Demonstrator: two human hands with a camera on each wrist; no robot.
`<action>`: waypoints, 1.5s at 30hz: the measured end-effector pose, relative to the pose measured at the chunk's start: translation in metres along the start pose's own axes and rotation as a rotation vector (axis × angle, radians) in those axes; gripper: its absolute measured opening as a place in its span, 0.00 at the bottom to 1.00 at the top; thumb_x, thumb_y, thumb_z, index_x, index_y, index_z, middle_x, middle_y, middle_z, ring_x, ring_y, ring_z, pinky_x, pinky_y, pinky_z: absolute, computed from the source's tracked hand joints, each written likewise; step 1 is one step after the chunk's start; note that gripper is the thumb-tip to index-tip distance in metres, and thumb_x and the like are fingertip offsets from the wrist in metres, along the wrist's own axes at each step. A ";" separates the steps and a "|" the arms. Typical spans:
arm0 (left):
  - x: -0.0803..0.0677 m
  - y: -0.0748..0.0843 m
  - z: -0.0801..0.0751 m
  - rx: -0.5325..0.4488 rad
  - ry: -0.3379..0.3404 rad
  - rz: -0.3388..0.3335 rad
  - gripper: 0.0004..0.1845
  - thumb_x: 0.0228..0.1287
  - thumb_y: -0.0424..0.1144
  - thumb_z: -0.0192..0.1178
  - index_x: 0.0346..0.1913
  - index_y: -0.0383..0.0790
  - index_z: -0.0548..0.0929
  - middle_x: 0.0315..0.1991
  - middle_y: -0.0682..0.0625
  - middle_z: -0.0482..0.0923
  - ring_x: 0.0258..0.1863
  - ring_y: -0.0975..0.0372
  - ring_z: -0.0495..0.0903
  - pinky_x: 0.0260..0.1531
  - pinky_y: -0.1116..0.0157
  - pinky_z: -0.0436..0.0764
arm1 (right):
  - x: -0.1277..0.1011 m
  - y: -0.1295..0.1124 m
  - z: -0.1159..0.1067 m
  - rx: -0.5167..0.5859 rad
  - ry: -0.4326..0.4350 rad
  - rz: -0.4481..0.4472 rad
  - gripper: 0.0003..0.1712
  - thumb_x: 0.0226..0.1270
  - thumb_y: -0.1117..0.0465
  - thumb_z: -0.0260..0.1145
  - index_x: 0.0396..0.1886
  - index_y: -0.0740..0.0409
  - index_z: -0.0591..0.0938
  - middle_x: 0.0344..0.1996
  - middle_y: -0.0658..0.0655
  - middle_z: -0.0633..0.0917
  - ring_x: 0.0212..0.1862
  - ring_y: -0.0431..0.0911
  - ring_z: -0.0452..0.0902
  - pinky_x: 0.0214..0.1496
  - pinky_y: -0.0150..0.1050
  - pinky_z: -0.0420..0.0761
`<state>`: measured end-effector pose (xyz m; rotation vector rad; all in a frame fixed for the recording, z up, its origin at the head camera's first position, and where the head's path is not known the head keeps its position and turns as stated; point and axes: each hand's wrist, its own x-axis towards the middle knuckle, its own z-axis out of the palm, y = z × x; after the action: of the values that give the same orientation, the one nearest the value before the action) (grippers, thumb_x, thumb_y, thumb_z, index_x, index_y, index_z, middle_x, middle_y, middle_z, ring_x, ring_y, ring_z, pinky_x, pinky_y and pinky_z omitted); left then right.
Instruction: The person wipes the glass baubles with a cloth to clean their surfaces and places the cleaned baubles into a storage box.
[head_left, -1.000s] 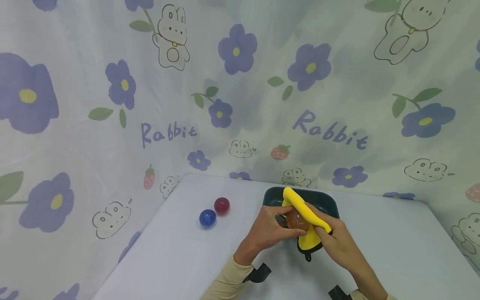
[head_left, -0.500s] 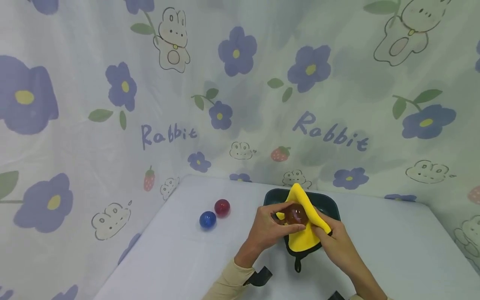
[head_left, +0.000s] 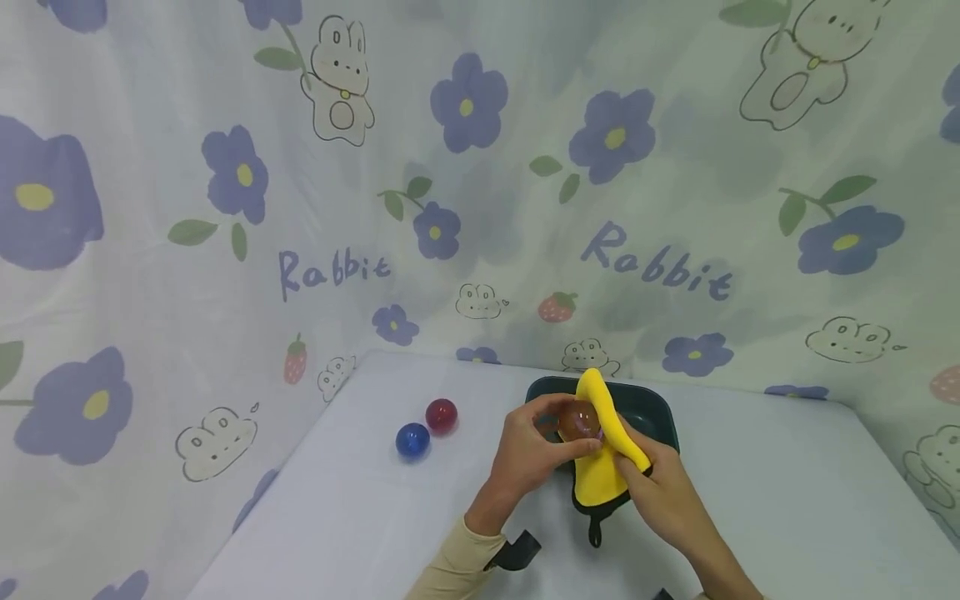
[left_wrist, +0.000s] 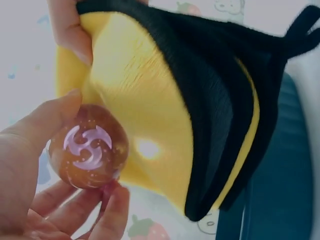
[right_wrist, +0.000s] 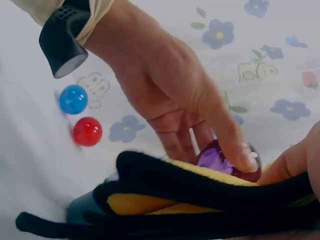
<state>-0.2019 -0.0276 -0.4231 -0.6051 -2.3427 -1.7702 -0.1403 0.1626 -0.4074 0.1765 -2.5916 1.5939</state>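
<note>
Head view: left hand grasping an amber-brown ball between thumb and fingers; right hand gripping a yellow cloth, folded over, its black trim and loop hanging toward the table's near edge. Ball set against the cloth's yellow face or just beside it; contact hard to tell. Both seen across a dark green tray, which sits near the middle of the table's far edge. Left wrist view: pale purple swirl on the ball. Blue ball and red ball lie side by side, well left of the tray, toward the table's far left corner; red the nearer to the far edge. Behind that edge, a curtain printed with flowers and rabbits.
</note>
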 end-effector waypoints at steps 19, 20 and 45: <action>0.003 -0.002 -0.007 -0.098 -0.118 -0.042 0.26 0.53 0.46 0.81 0.56 0.49 0.88 0.49 0.53 0.89 0.45 0.66 0.85 0.48 0.69 0.88 | -0.014 -0.012 0.003 -0.196 0.093 -0.261 0.35 0.67 0.76 0.62 0.73 0.56 0.75 0.65 0.64 0.83 0.43 0.45 0.83 0.45 0.37 0.90; 0.003 -0.002 -0.006 -0.097 -0.123 -0.038 0.24 0.53 0.46 0.80 0.55 0.49 0.88 0.48 0.54 0.89 0.43 0.67 0.84 0.47 0.70 0.88 | -0.014 -0.012 0.003 -0.207 0.098 -0.278 0.35 0.67 0.77 0.62 0.73 0.56 0.75 0.66 0.64 0.82 0.45 0.45 0.83 0.46 0.38 0.90; -0.007 0.009 0.004 0.001 -0.190 0.090 0.22 0.53 0.49 0.80 0.52 0.54 0.89 0.42 0.59 0.89 0.36 0.70 0.79 0.36 0.71 0.84 | -0.006 0.000 -0.011 -0.114 0.114 -0.334 0.30 0.65 0.74 0.66 0.67 0.57 0.81 0.63 0.64 0.84 0.32 0.36 0.74 0.32 0.31 0.82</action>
<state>-0.1916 -0.0230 -0.4184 -0.9007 -2.3921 -1.7421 -0.1340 0.1731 -0.4031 0.4664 -2.4025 1.2984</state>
